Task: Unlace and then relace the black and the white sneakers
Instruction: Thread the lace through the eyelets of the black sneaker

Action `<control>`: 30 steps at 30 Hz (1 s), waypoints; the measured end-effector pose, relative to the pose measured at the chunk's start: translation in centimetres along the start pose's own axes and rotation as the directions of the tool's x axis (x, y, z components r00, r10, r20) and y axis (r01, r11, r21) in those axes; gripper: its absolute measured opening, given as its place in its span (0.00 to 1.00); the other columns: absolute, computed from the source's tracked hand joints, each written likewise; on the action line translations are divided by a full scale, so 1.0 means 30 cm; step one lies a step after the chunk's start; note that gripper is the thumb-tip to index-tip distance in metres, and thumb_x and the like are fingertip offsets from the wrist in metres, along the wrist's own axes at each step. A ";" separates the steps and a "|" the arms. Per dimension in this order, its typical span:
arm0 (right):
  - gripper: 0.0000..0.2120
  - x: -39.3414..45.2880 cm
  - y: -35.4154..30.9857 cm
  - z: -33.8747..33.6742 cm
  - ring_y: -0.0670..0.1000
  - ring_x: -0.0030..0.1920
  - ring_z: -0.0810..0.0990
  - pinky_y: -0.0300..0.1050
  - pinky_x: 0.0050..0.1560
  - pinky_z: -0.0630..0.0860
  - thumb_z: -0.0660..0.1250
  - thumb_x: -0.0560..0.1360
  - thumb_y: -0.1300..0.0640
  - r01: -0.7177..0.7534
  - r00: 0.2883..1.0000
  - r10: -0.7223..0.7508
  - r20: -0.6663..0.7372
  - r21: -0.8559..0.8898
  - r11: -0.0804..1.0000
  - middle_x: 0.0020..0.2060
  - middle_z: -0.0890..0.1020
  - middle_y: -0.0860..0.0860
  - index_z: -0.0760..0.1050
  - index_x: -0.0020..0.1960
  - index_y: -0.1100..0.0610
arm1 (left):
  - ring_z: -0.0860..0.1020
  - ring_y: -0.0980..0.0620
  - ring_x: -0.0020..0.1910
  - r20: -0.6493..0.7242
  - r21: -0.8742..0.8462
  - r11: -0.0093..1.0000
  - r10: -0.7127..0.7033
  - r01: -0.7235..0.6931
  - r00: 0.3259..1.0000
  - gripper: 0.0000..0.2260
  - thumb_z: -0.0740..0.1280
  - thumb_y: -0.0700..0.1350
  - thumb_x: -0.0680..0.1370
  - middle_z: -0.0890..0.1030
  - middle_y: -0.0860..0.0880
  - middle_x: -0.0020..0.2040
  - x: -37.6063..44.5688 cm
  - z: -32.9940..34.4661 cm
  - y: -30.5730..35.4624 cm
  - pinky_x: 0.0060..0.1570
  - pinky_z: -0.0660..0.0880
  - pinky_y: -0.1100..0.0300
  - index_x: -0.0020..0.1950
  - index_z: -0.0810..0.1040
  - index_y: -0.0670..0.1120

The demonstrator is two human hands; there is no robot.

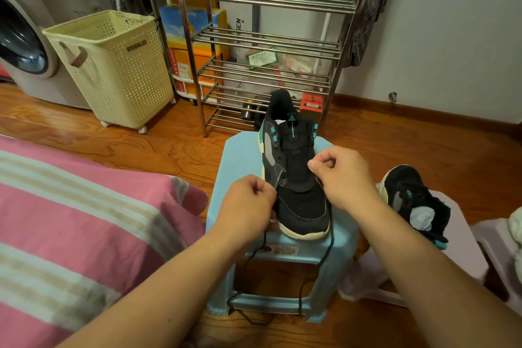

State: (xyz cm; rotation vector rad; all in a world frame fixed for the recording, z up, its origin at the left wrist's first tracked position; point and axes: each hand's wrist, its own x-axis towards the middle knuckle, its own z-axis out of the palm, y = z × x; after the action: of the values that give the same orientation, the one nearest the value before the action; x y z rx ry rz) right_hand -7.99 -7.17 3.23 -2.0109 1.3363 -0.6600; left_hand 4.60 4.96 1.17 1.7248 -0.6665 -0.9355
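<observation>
Here, a cream perforated plastic laundry basket [113,65] on small wheels stands on the wooden floor beside a front-loading washing machine [25,45]; what it holds cannot be seen. Behind it, a steel-tube shoe rack [262,45] has bare upper shelves, with orange and blue boxes [195,45] stacked behind it.

Nearer, a black mesh sneaker with teal lace loops [296,178] sits on a pale blue plastic stool [240,155], toe toward the person. The left hand [245,206], fingers curled, pinches the tip of a thin black lace [330,243] at a lower left eyelet. The right hand [344,175] pinches the lace on the right side between thumb and forefinger. Loose lace hangs down over the stool front to the floor.

A second black sneaker [415,200] lies on a pale lilac stool [457,257] to the right. A pink striped bedspread [70,229] fills the left foreground.
</observation>
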 end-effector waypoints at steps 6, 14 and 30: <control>0.05 -0.014 0.032 -0.069 0.49 0.39 0.81 0.47 0.47 0.81 0.68 0.80 0.57 -0.181 0.973 0.120 0.198 0.327 0.927 0.41 0.84 0.55 0.80 0.47 0.57 | 0.80 0.48 0.38 0.021 -0.023 1.000 -0.016 0.017 1.000 0.06 0.64 0.38 0.82 0.80 0.44 0.39 -0.001 -0.005 -0.009 0.44 0.84 0.41 0.48 0.79 0.42; 0.05 -0.052 0.084 -0.085 0.51 0.35 0.77 0.55 0.45 0.80 0.75 0.74 0.56 -0.161 0.947 0.152 0.282 0.009 0.987 0.30 0.78 0.50 0.81 0.43 0.56 | 0.80 0.48 0.37 0.012 -0.045 0.999 -0.002 0.002 1.000 0.07 0.65 0.37 0.81 0.80 0.46 0.37 0.013 -0.006 -0.021 0.45 0.84 0.41 0.45 0.80 0.44; 0.05 -0.014 0.014 0.000 0.45 0.35 0.76 0.40 0.36 0.69 0.73 0.76 0.54 -0.007 1.000 0.006 0.016 0.045 0.999 0.31 0.77 0.46 0.78 0.45 0.53 | 0.79 0.51 0.35 -0.035 0.003 0.999 0.046 -0.046 0.998 0.07 0.66 0.38 0.81 0.79 0.48 0.35 0.009 0.000 -0.028 0.46 0.83 0.42 0.44 0.80 0.45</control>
State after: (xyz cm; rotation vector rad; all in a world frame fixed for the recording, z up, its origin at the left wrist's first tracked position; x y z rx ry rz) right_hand -8.40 -6.91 2.91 -1.9714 1.3071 -0.6635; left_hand 4.76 5.01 0.31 1.7168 -0.6810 -0.8708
